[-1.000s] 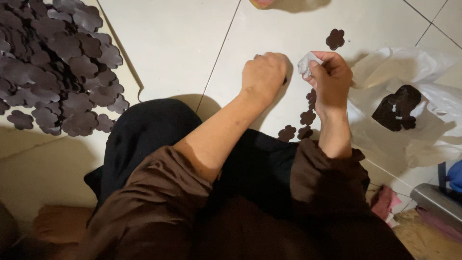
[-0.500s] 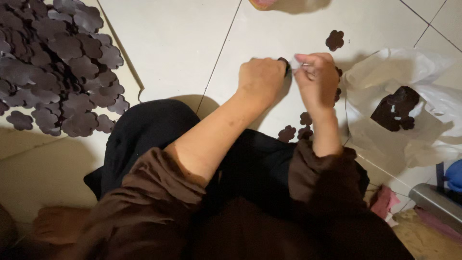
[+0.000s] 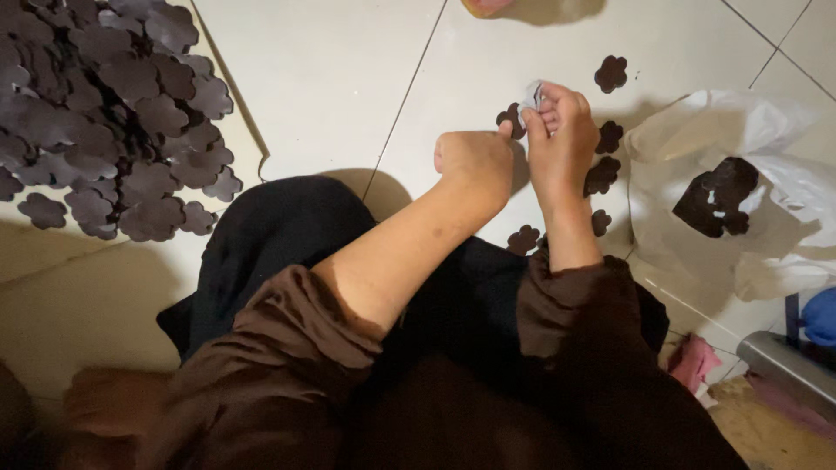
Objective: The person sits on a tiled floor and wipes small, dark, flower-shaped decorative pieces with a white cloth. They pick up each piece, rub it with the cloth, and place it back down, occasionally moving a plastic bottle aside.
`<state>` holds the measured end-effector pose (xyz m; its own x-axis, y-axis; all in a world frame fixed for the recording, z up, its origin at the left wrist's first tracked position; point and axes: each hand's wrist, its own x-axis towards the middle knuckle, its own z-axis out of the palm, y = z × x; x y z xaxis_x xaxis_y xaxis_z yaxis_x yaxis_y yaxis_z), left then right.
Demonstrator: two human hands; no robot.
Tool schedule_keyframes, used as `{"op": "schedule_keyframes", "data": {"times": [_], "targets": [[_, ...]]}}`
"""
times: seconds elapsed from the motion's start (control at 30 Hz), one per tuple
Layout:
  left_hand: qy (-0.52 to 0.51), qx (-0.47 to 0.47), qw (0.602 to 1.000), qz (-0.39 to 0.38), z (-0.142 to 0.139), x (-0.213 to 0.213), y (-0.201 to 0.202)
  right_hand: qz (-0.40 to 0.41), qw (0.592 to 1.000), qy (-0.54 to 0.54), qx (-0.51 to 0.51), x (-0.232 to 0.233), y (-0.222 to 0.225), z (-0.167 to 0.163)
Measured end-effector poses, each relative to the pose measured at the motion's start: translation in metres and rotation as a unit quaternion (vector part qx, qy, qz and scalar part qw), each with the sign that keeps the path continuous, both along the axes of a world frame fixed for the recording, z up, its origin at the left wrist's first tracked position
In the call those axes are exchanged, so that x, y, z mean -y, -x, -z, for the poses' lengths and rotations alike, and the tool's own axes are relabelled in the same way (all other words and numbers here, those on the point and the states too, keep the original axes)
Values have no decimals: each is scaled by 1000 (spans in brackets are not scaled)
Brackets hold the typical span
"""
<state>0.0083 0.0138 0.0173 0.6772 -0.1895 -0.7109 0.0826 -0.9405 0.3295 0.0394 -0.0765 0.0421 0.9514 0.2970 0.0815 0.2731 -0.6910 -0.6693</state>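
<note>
My left hand (image 3: 475, 161) and my right hand (image 3: 560, 139) meet over the white tiled floor (image 3: 331, 78). Between their fingertips sits a dark brown flower-shaped cutout (image 3: 510, 120). My right hand also pinches a small pale scrap (image 3: 532, 92) at its thumb. Several more flower cutouts (image 3: 603, 174) lie on the tile just right of and below my right hand, one (image 3: 610, 73) lies farther up. Both forearms come out of rolled brown sleeves.
A big heap of the same dark flower cutouts (image 3: 104, 113) covers the floor at the upper left. A white plastic bag (image 3: 749, 191) with dark cutouts inside lies at the right. A blue object (image 3: 820, 315) and a metal edge (image 3: 784, 365) sit at the lower right.
Both hands have come together and moved slightly up. The right hand shifted left with the pale scrap, and a dark flower cutout now shows between the fingertips.
</note>
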Motion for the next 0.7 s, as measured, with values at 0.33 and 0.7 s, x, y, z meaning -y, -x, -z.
{"op": "schedule_keyframes", "data": {"times": [0.33,0.7], "targets": [[-5,-18,1000,-2,2,5,-4,-51,997,26,43,11,4,13],[-1,6,1000,-13,11,8,1,-63,995,71,32,18,5,12]]}}
